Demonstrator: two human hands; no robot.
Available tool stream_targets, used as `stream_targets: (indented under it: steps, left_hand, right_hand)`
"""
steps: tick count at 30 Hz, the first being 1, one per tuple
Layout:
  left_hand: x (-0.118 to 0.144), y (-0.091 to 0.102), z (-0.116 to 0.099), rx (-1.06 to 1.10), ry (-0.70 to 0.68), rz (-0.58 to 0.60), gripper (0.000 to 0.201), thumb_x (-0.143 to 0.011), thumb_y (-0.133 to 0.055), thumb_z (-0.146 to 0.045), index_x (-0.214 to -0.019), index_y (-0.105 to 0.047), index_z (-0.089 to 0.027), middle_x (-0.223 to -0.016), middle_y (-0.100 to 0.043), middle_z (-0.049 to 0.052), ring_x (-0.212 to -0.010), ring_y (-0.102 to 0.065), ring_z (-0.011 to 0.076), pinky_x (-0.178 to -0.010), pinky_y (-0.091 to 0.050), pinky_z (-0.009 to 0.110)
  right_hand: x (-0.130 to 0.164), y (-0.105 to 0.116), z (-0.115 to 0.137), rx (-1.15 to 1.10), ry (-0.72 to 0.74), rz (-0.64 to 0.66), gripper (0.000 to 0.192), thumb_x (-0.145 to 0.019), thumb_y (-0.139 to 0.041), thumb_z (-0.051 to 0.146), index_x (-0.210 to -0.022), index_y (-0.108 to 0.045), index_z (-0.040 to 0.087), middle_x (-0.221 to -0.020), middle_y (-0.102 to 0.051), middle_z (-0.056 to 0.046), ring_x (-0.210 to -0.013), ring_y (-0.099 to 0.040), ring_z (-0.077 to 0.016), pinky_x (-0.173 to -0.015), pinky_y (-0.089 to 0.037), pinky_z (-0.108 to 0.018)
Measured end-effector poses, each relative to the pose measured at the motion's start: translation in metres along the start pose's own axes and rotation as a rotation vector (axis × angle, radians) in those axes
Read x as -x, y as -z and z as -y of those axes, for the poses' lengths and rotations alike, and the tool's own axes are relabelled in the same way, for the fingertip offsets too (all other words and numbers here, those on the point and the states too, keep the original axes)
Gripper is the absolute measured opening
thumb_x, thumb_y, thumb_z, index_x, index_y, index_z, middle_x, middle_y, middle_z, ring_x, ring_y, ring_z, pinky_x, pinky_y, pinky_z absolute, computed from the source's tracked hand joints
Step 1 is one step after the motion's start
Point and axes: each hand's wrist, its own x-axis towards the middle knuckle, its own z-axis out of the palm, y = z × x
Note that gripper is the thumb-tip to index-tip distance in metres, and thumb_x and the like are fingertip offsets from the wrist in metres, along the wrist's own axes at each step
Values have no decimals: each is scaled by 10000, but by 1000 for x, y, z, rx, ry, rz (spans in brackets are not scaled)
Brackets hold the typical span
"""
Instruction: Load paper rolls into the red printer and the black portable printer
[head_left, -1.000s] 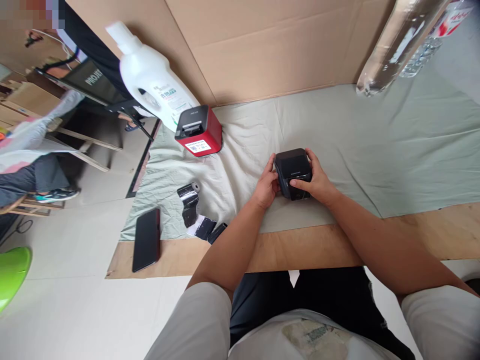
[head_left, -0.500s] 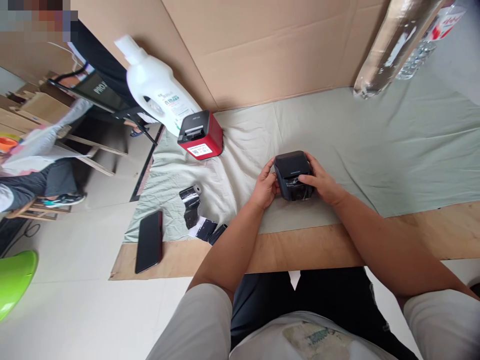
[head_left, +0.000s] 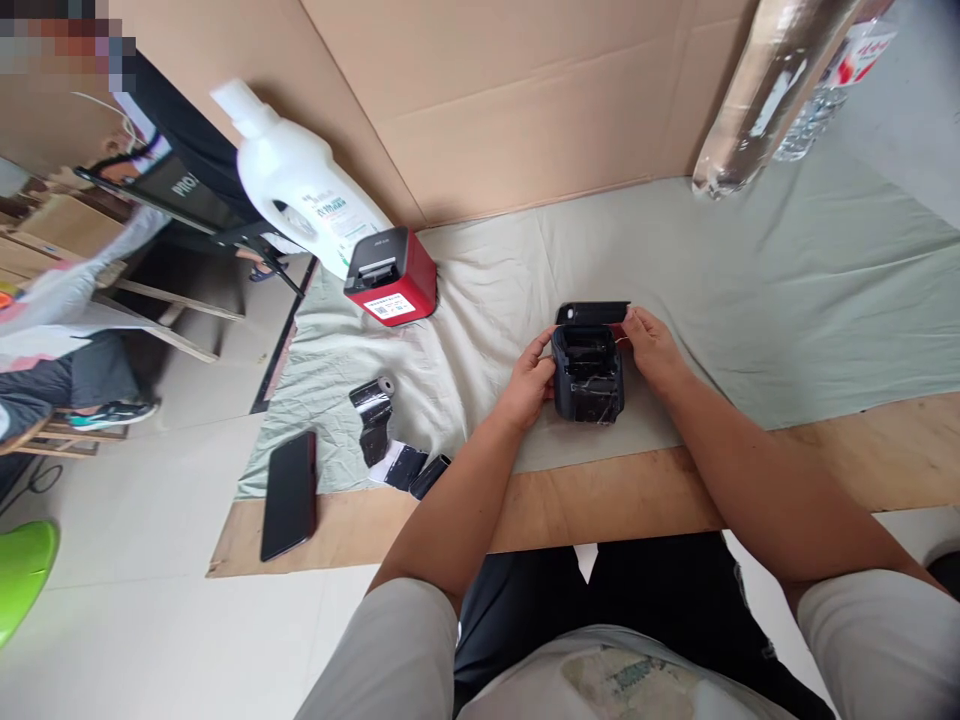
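A small black label printer (head_left: 589,385) stands on the cloth in front of me, its lid (head_left: 596,313) raised at the back and its inner compartment exposed. My left hand (head_left: 531,385) grips the left side of the printer body, fingers wrapped along it. At the right, my right hand (head_left: 651,345) pinches the right edge of the raised lid between thumb and fingers. Left of my left forearm lies a partly unrolled black-and-white roll of labels (head_left: 373,400), with a small dark roll (head_left: 430,477) at its other end.
A red and black printer (head_left: 405,280) stands by a white detergent bottle (head_left: 300,170) at the back left. A phone (head_left: 289,497) lies at the front left edge. A wrapped tube (head_left: 765,100) and a water bottle (head_left: 817,95) stand back right. A person sits at far left.
The printer's lid has swung up and back, uncovering the inside. My right hand has moved from the printer's front to the lid's right edge; my left hand stays on the body.
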Motion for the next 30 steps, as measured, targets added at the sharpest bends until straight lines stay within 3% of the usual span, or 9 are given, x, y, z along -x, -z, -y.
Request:
stream_targets:
  steps: [6,9,13,17,20,22,24,30]
  left_hand:
    - [4,-1,-3,-190,-1,-23,540,-844,-530,-245,-1383,-544,-214,-717,-590,-11,-584,-510,112,-578,-460,241]
    - [3,1,-7,-474,-112,-126,422,-875,-478,-239,-1258,-649,-196,-847,-666,31,-763,-606,165,-740,-521,307]
    - [-1,3,-11,-869,-224,-269,274,-879,-518,-233,-1034,-738,-177,-981,-692,74,-1033,-620,228,-960,-480,356]
    - [4,2,-13,-929,-215,-370,197,-895,-554,-246,-989,-710,-170,-964,-691,72,-863,-636,191,-860,-505,339]
    - [13,-4,-21,-949,-369,-442,151,-897,-561,-207,-989,-679,-184,-941,-696,54,-817,-617,170,-825,-506,321]
    - [18,-13,-31,-1077,-454,-329,165,-890,-559,-159,-981,-689,-206,-947,-718,44,-897,-613,187,-862,-497,326]
    - [19,-25,-43,-1301,-456,-167,204,-871,-576,-124,-983,-713,-223,-991,-742,41,-1012,-593,224,-926,-474,358]
    - [2,-63,-63,-1903,-215,130,212,-838,-639,-179,-1028,-732,-174,-1102,-724,115,-1169,-535,309,-986,-419,428]
  right_hand:
    - [-7,-1,-8,141,-74,-116,655,-814,-360,840,-627,-521,233,-629,-591,-34,-612,-564,-177,-606,-464,-339]
    - [-4,-3,-7,341,-3,-86,618,-830,-380,795,-650,-541,226,-674,-627,-37,-659,-567,-180,-651,-443,-332]
    - [-1,-6,-5,532,47,-47,517,-883,-387,671,-685,-545,220,-688,-625,-27,-694,-560,-176,-681,-407,-314]
    - [0,-7,-4,621,53,-43,421,-882,-427,588,-710,-537,220,-662,-587,-16,-666,-523,-171,-655,-369,-301]
    - [0,-8,-4,637,51,-37,411,-909,-381,551,-725,-543,222,-717,-619,-38,-704,-544,-187,-673,-373,-307]
    - [0,-8,-3,636,41,-31,422,-924,-351,543,-728,-544,224,-735,-630,-45,-715,-551,-193,-679,-378,-309]
    - [0,-8,-3,624,35,-30,430,-933,-336,539,-725,-545,226,-740,-637,-45,-717,-553,-192,-679,-383,-307]
    - [0,-7,-3,570,40,-22,413,-940,-335,506,-744,-567,226,-772,-673,-45,-744,-583,-192,-691,-393,-308]
